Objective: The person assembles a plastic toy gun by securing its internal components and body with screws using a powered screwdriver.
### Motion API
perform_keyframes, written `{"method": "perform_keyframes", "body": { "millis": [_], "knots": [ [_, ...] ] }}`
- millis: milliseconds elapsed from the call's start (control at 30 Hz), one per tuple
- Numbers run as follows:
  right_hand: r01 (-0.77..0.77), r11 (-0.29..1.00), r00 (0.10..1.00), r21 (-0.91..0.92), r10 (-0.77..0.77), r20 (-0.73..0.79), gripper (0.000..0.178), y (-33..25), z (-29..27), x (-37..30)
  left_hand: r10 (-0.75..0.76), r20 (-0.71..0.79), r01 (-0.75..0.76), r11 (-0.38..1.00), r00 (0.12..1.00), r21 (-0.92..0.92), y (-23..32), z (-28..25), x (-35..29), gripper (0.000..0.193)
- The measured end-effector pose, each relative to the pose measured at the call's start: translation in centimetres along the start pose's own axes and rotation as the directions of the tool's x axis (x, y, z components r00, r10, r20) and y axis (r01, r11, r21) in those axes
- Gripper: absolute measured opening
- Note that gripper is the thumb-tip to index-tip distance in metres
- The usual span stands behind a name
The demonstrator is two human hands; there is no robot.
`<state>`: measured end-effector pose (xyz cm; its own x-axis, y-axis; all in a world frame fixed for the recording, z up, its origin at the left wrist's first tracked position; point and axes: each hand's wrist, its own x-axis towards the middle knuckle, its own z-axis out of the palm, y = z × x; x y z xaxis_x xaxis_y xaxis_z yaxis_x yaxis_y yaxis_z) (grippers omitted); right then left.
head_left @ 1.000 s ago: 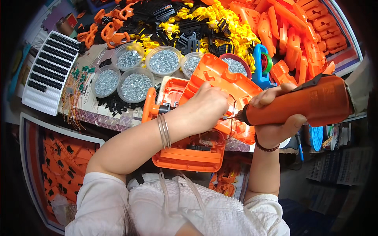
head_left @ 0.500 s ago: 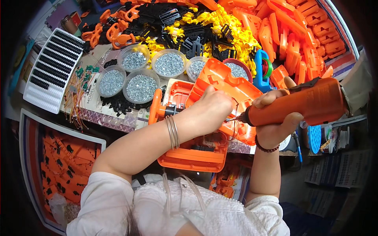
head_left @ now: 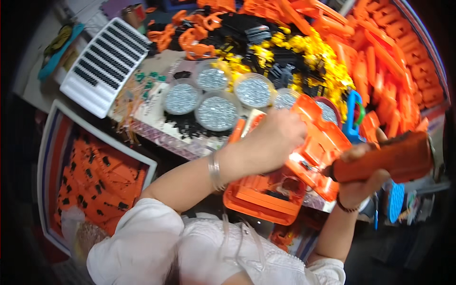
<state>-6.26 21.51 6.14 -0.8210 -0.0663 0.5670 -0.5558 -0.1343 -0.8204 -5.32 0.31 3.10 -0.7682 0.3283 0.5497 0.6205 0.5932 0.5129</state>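
Note:
My right hand (head_left: 359,184) is wrapped round an orange power screwdriver (head_left: 387,160), held level with its nose pointing left. The nose is near the edge of an orange plastic shell (head_left: 327,142); blur hides whether the bit touches it. Over the shell's left part is my left hand (head_left: 281,137), curled closed with the knuckles up. Its fingertips are out of sight, so what they pinch cannot be seen. Below that wrist sits an orange plastic case (head_left: 266,202) at the bench's front edge, its dark inside partly showing.
Several tubs of screws (head_left: 217,112) stand behind my left forearm. Yellow parts (head_left: 327,61), black parts and orange shells (head_left: 380,71) are heaped at the back. Left are a white tray with black rows (head_left: 105,69), thin wires (head_left: 127,111) and a bin of orange parts (head_left: 102,183).
The whole view has swung, so everything sits farther right and mostly lower. The gap between my left hand and the screwdriver's nose has widened. My right hand still grips the screwdriver.

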Motion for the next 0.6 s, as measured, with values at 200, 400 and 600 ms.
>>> {"method": "perform_keyframes", "body": {
  "millis": [200,400,600],
  "knots": [
    [0.027,0.998,0.995,0.052,-0.032,0.095,0.087,-0.8,2.1,0.7,-0.522,-0.232,0.534,0.557,0.821,0.636,-10.1,-9.2,-9.1,0.006],
    [0.001,0.997,0.996,0.077,-0.008,0.087,0.087,-0.9,3.2,1.4,-0.437,-0.352,0.556,0.557,0.828,0.617,-11.3,-8.9,-10.4,0.006],
    [-0.017,0.999,0.997,0.051,0.013,0.077,0.087,-1.4,2.6,1.1,-0.501,-0.253,0.542,0.598,0.828,0.59,-11.8,-9.3,-10.3,0.007]
  ]
}}
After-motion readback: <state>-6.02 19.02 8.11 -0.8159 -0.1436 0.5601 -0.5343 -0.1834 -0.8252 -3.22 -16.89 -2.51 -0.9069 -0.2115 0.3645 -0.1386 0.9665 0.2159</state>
